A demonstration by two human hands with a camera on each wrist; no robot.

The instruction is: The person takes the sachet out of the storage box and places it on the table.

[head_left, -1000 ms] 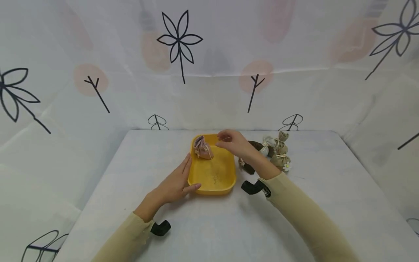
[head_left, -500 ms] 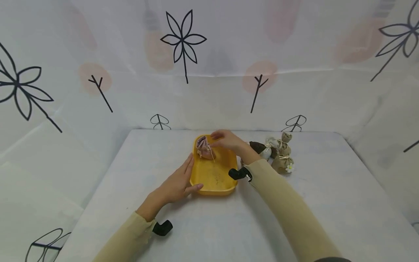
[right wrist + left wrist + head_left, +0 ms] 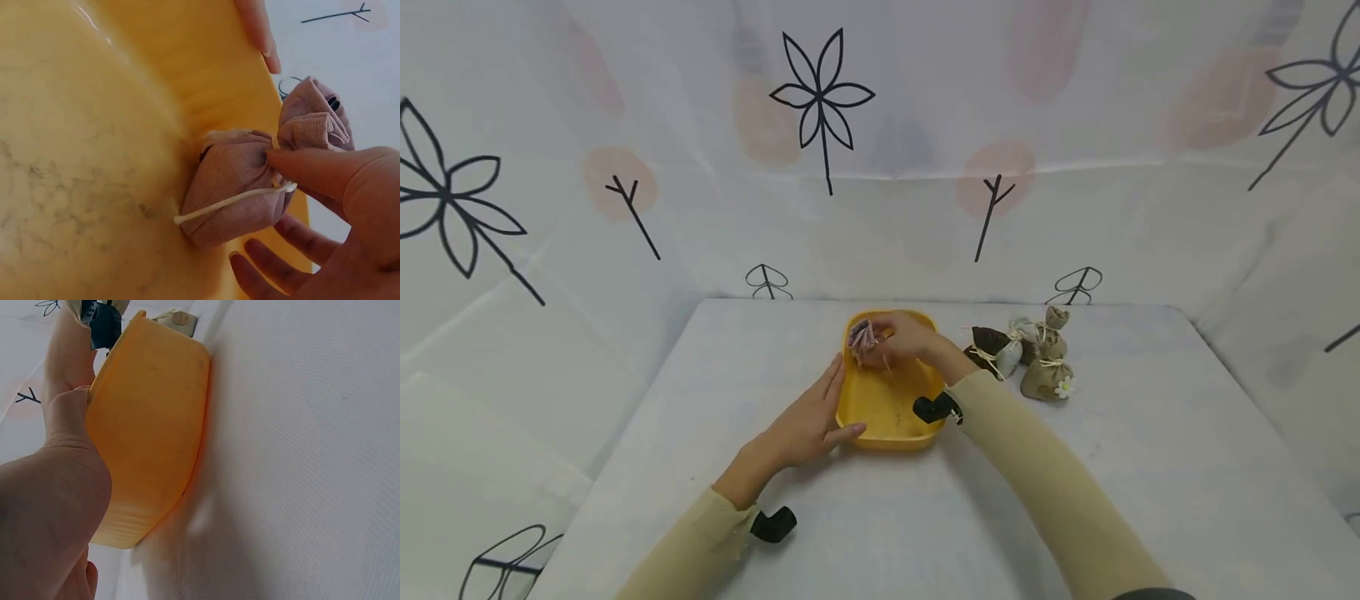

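A small pink cloth drawstring pouch (image 3: 231,187) stands in the back left part of the yellow plastic tray (image 3: 887,408). Its gathered neck is tied with a pale cord (image 3: 234,204). My right hand (image 3: 906,337) reaches into the tray and pinches the pouch at the neck, the thumb lying across the tie in the right wrist view. My left hand (image 3: 808,421) rests against the tray's left side, fingers along the wall and thumb over the front left rim. From the left wrist view, the tray's outer wall (image 3: 150,419) fills the space beside that hand.
Right of the tray lie several other tied cloth pouches: dark brown (image 3: 988,342), grey-white (image 3: 1011,354) and olive ones (image 3: 1045,379), one with a white flower. A white cloth covers the table (image 3: 737,350), and a patterned sheet (image 3: 887,225) hangs behind it.
My right hand has moved left and down from above the tray onto the pink pouch and now pinches its neck. The left hand keeps its place at the tray.
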